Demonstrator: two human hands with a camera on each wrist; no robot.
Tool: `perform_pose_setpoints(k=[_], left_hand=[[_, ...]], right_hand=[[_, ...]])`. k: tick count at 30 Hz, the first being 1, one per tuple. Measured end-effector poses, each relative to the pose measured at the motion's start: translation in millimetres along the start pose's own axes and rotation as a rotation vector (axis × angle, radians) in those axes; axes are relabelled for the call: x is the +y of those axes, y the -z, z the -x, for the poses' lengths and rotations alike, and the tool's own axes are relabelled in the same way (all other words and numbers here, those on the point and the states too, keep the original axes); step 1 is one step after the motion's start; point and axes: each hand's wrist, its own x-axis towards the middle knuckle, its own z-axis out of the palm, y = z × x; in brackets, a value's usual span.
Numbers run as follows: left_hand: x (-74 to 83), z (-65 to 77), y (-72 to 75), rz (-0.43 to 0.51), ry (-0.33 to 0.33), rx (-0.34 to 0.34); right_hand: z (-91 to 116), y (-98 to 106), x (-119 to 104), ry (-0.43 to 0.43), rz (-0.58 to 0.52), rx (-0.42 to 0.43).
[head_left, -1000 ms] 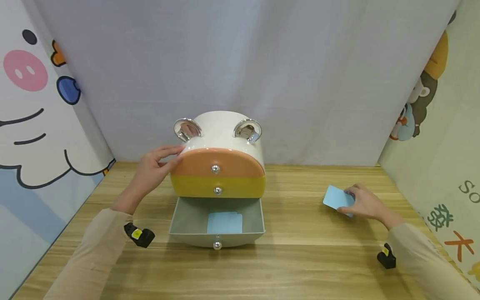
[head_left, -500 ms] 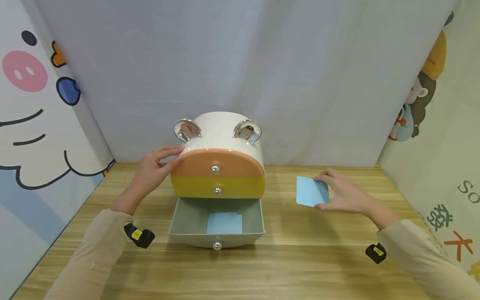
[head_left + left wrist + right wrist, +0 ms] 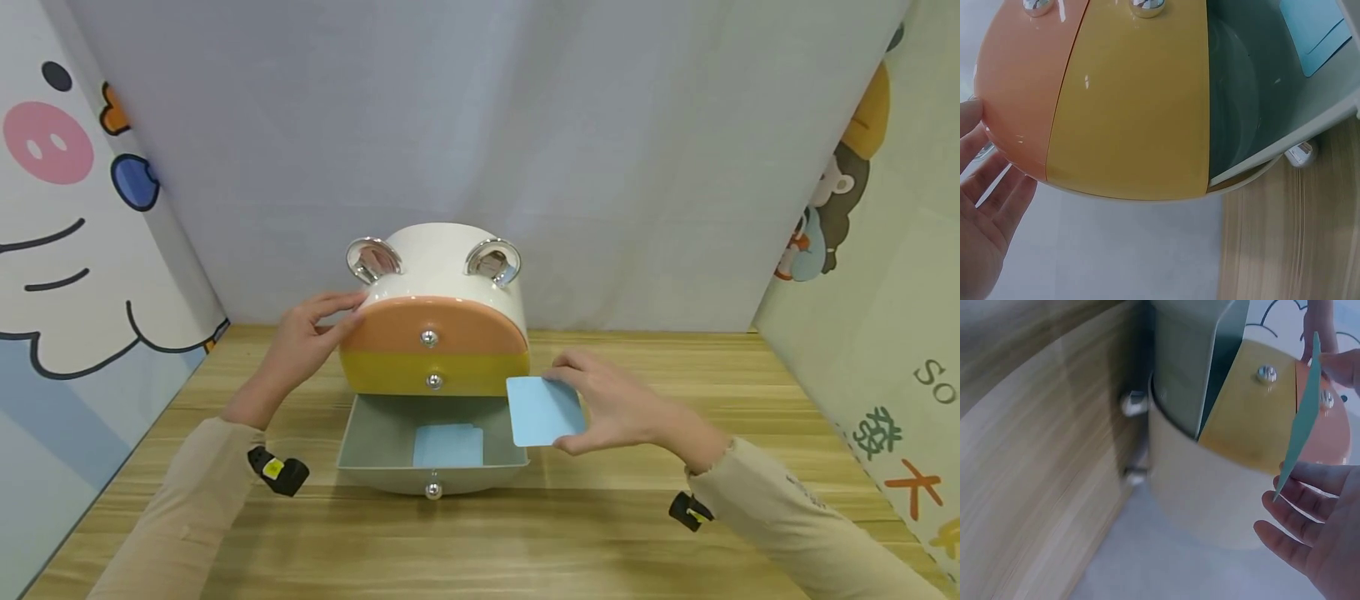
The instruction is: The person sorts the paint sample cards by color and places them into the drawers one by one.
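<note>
A small rounded drawer cabinet (image 3: 450, 258) stands on the table, white on top with two silvery ears. Its orange drawer (image 3: 472, 325) and yellow drawer (image 3: 390, 371) are closed, while the grey-green bottom drawer (image 3: 375, 442) is pulled out. Inside that drawer lie overlapping light blue cards (image 3: 448, 447). My left hand (image 3: 303, 342) rests on the cabinet's left side, fingers fairly straight and thumb at the orange front. Between thumb and fingers my right hand (image 3: 615, 404) pinches a light blue card (image 3: 543, 412) by its edges, above the open drawer's right rim.
The wooden table (image 3: 600, 533) runs back to a pale curtain (image 3: 637, 167). Printed cartoon panels stand at left (image 3: 67, 250) and right (image 3: 862, 333). Silvery feet (image 3: 1135, 403) carry the cabinet, visible in the right wrist view. Both wrists wear black cameras.
My right hand has carried the light blue card leftward from the table's right side to the open drawer's right edge. The left hand and the cabinet have stayed put.
</note>
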Motion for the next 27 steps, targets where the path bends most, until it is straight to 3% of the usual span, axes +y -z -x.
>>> perform_pose_setpoints(k=[14,27], left_hand=[[0.3,0.7,-0.6,0.003,-0.004,0.013],[-1.2,0.4,-0.6,0.016,-0.016,0.020]], right_hand=[[-25.0,-52.2,-21.0,0.046,0.088,0.024],[-31.7,-77.6,-26.2,0.007,0.083,0.044]])
